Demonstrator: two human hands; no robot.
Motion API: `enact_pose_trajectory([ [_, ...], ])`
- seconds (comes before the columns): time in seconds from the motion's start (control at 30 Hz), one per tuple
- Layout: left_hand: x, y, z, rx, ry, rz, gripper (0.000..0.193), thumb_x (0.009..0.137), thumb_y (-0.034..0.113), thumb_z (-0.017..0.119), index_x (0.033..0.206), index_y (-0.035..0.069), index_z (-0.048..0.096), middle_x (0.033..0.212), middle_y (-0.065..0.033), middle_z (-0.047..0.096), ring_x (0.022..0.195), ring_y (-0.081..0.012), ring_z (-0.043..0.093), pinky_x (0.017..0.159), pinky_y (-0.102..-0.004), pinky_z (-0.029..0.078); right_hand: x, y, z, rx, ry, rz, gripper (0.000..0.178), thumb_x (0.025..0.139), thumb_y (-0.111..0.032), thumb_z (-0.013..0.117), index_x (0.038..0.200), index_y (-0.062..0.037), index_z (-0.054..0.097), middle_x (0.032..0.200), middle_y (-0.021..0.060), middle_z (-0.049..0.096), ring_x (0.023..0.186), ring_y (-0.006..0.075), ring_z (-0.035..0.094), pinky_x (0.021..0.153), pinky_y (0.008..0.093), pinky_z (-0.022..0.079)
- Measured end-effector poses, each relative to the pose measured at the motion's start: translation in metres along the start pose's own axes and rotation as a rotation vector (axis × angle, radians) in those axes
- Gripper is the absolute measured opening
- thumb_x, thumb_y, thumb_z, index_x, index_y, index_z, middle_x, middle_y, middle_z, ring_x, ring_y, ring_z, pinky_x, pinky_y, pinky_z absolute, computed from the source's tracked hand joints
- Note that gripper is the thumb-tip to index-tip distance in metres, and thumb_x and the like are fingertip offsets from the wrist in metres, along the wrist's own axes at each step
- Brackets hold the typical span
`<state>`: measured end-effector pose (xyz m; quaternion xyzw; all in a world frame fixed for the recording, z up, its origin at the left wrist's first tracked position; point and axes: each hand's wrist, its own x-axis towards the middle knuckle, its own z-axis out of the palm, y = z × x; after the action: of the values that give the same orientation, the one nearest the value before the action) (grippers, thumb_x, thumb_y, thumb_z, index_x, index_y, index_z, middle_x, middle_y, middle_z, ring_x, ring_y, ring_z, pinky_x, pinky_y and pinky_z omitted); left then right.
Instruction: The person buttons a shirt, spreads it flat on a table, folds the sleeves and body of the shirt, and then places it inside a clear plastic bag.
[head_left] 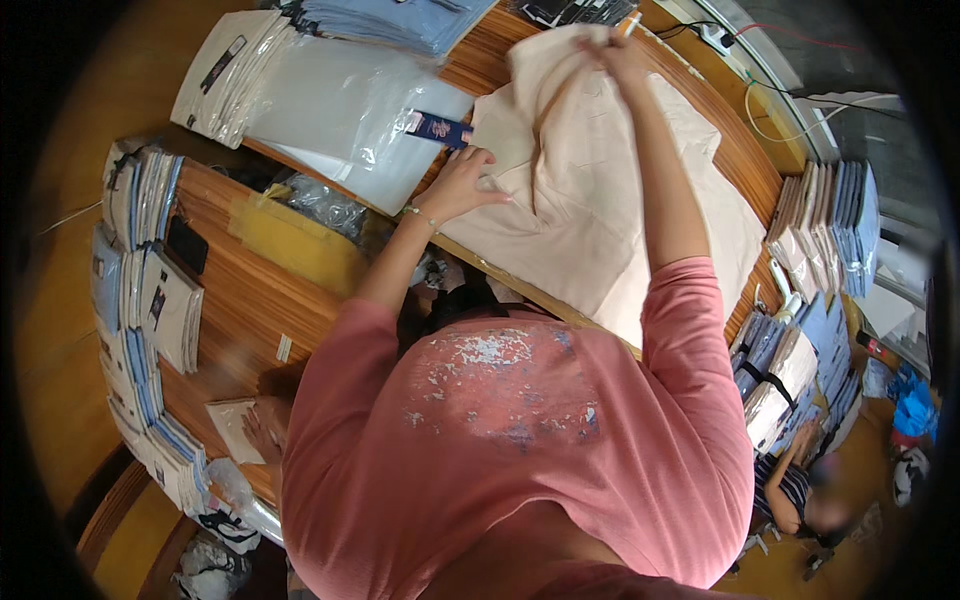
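Across the wood-grained table point(480, 65), a pale garment point(580, 190) is lying rumpled; our left hand point(462, 190) is curving half-open, seemingly empty, at its left; our right hand point(618, 55) is reaching its far edge, grip too blurred to tell. We should be smoothing folds evenly.

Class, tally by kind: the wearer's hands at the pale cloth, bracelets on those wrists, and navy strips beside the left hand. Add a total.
Hands at the pale cloth, left and right: 2
Bracelet: 1
Navy strip: 1
Total: 4

Wearer's two hands point(464, 188) point(622, 58), one beige cloth point(590, 235)
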<state>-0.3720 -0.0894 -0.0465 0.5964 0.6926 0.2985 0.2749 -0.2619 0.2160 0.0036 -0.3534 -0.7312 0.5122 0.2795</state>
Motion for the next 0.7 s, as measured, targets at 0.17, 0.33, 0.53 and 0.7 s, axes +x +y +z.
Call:
enact_pose_trajectory([
  [0.17,0.01,0.003,0.006,0.002,0.034,-0.064,0.059,0.068,0.037,0.075,0.106,-0.001,0.051,0.108,-0.0212,0.052,0.103,-0.0372,0.048,0.09,-0.0412,0.039,0.024,-0.015,-0.113,-0.299,0.076,0.069,0.024,0.077,-0.031,0.073,0.086,-0.0094,0.067,0.065,-0.0077,0.053,0.053,0.0013,0.042,0.049,0.0183,0.033],
  [0.33,0.012,0.009,0.008,0.181,0.038,-0.089,0.044,0.076,0.029,0.069,0.102,-0.002,0.052,0.105,-0.0225,0.054,0.1,-0.0386,0.049,0.087,-0.0441,0.041,0.007,-0.013,-0.158,-0.118,0.153,0.214,0.021,0.079,-0.029,0.071,0.082,-0.0108,0.063,0.068,-0.0054,0.057,0.056,0.0027,0.049,0.054,0.0176,0.041],
  [0.53,0.022,0.017,0.008,0.279,0.056,-0.182,0.03,0.082,0.021,0.062,0.098,-0.001,0.051,0.103,-0.0212,0.056,0.098,-0.0378,0.052,0.083,-0.0436,0.043,-0.02,-0.007,-0.189,-0.035,0.066,0.301,0.014,0.083,-0.016,0.063,0.092,-0.0054,0.062,0.077,-0.0007,0.061,0.061,0.0054,0.052,0.061,0.0194,0.044],
  [0.7,0.015,0.062,0.005,0.36,0.397,0.193,0.029,0.082,0.021,0.061,0.1,0.001,0.051,0.094,-0.0165,0.057,0.089,-0.0353,0.056,0.078,-0.0422,0.045,-0.069,-0.043,-0.167,0.002,0.176,0.235,0.018,0.079,-0.016,0.068,0.095,-0.0113,0.062,0.076,-0.002,0.062,0.06,0.0068,0.056,0.054,0.0216,0.048],
])
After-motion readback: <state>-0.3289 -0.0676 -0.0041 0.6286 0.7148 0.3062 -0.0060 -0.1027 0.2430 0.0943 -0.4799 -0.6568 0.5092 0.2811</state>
